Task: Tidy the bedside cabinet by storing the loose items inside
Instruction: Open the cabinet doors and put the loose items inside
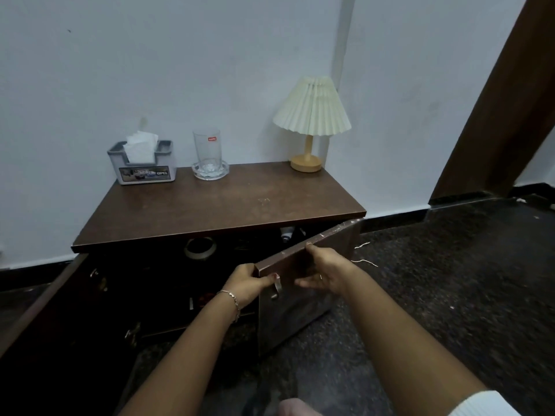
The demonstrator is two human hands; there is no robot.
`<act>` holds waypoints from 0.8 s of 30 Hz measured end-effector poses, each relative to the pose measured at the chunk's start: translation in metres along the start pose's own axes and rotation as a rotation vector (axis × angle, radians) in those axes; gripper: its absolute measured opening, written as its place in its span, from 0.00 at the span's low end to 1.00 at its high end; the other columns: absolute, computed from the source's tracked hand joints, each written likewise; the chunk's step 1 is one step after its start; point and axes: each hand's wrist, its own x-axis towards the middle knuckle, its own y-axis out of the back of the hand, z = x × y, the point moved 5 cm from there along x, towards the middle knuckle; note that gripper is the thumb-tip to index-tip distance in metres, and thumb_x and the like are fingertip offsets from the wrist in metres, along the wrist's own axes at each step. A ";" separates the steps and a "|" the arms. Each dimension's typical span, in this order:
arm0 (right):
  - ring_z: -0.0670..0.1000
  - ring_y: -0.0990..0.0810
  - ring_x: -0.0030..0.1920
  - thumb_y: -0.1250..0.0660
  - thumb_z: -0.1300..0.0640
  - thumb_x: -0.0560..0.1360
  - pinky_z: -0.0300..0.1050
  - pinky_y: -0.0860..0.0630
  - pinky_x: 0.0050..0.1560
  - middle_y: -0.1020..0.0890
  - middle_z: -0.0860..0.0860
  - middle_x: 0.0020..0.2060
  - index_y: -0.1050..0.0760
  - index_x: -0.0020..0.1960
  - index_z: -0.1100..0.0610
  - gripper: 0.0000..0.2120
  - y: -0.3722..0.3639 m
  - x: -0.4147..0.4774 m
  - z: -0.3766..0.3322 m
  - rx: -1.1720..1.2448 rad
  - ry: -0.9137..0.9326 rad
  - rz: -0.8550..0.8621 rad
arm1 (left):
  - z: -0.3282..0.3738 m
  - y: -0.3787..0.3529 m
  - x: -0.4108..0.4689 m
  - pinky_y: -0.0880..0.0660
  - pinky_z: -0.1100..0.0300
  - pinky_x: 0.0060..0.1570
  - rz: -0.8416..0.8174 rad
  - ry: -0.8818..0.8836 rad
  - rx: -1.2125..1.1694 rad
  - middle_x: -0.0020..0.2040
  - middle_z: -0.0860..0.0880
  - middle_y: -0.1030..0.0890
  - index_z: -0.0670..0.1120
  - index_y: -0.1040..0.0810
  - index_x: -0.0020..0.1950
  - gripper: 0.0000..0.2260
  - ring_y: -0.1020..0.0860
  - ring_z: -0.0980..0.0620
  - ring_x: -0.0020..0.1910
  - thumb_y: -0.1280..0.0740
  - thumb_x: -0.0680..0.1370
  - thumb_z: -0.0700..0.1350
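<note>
The brown bedside cabinet (210, 205) stands against the wall with both doors swung out. My left hand (247, 283) grips the free edge of the right door (300, 313), beside its metal handle (277, 288). My right hand (326, 273) holds the same door along its top edge, fingers spread on the front. Inside the dark cabinet I see a roll of tape (200, 248) and a white tube (286, 234); other contents are too dark to make out. The left door (45, 307) hangs wide open.
On the cabinet top stand a grey tissue box (142, 163), a tall glass (206, 148) in a glass ashtray (210, 172), and a pleated lamp (312, 121). A brown door frame (510, 100) rises at right. Dark speckled floor (450, 280) surrounds the cabinet.
</note>
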 end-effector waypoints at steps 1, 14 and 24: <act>0.59 0.20 0.38 0.46 0.47 0.82 0.47 0.19 0.35 0.25 0.58 0.50 0.33 0.63 0.58 0.17 -0.005 0.006 -0.002 0.010 0.008 0.017 | -0.005 0.005 0.006 0.24 0.65 0.41 0.037 -0.001 -0.047 0.49 0.44 0.17 0.39 0.22 0.52 0.09 0.20 0.52 0.43 0.30 0.75 0.42; 0.55 0.20 0.45 0.50 0.64 0.81 0.47 0.20 0.43 0.31 0.59 0.66 0.40 0.72 0.64 0.20 -0.028 0.057 -0.006 0.119 0.053 0.107 | -0.012 0.033 0.058 0.27 0.47 0.61 0.257 0.031 -0.128 0.55 0.40 0.20 0.40 0.25 0.57 0.13 0.22 0.41 0.56 0.41 0.81 0.48; 0.54 0.21 0.45 0.45 0.61 0.79 0.45 0.22 0.38 0.25 0.58 0.56 0.33 0.65 0.63 0.15 -0.036 0.048 -0.009 -0.067 0.056 0.084 | -0.012 0.029 0.055 0.27 0.55 0.51 0.295 0.115 -0.014 0.54 0.40 0.20 0.38 0.26 0.58 0.16 0.21 0.41 0.53 0.37 0.78 0.50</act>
